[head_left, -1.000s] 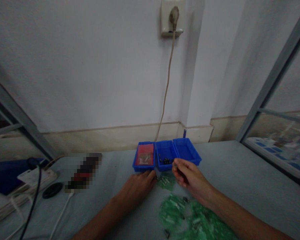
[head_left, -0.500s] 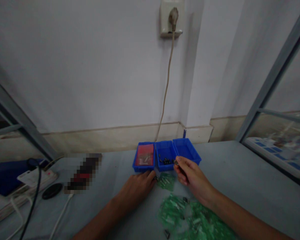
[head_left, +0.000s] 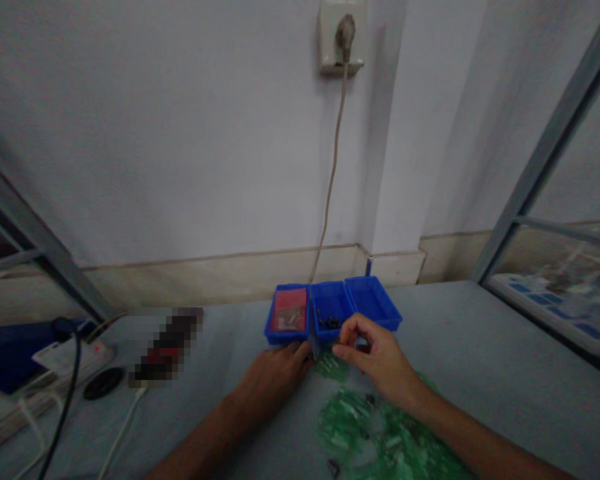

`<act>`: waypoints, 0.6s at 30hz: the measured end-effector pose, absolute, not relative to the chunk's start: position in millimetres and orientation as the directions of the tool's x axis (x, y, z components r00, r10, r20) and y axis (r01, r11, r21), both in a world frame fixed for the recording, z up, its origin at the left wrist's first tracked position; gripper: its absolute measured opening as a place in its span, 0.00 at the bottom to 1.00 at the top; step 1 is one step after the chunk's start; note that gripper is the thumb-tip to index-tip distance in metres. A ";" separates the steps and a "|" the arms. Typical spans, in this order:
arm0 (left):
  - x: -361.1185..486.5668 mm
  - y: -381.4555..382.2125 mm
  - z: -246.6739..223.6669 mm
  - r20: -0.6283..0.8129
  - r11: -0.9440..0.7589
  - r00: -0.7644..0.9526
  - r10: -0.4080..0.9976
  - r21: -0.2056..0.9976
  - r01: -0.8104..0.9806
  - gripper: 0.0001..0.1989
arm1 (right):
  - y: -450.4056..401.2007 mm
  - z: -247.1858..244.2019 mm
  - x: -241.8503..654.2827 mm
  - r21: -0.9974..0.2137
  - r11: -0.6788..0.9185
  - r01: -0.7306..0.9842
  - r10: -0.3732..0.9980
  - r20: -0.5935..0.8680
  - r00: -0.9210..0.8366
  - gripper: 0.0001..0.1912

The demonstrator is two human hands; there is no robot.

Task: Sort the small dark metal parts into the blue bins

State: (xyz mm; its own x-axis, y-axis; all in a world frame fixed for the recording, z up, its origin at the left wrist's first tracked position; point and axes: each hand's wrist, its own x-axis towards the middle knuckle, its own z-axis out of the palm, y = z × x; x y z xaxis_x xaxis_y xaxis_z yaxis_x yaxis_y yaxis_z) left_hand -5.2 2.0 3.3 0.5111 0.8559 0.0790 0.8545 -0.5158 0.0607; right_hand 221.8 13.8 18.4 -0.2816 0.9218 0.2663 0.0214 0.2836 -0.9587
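My left hand [head_left: 285, 365] lies on the table just in front of the left blue tray [head_left: 269, 331]. Its fingers are closed at the left edge of a small green plastic bag [head_left: 333, 368] that has several slim, pale metallic parts in or on it. Over the upper right of this bag hovers my right hand [head_left: 373, 350], thumb and forefinger curled towards each other. Whatever is between those fingertips is too small to make out. Small dark parts [head_left: 330, 323] lie in the middle blue tray [head_left: 325, 293], right behind the bag.
A red sheet with a clear packet [head_left: 289, 319] fills the left tray; another blue tray [head_left: 373, 297] adjoins on the right. A pile of green bags [head_left: 405, 443] lies near my right forearm. Cables, a power strip [head_left: 95, 352] and a black disc [head_left: 103, 383] are at left.
My right hand has moved from the middle tray's front edge, where it pinched a small dark part, left and down over the green bag. My left hand has stayed put.
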 end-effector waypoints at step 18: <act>-4.6 3.0 2.0 0.068 -0.509 0.506 0.860 0.018 0.861 0.09 | 16.6 15.5 222.7 -0.907 -0.191 -0.376 0.915 -0.026 -0.402 0.23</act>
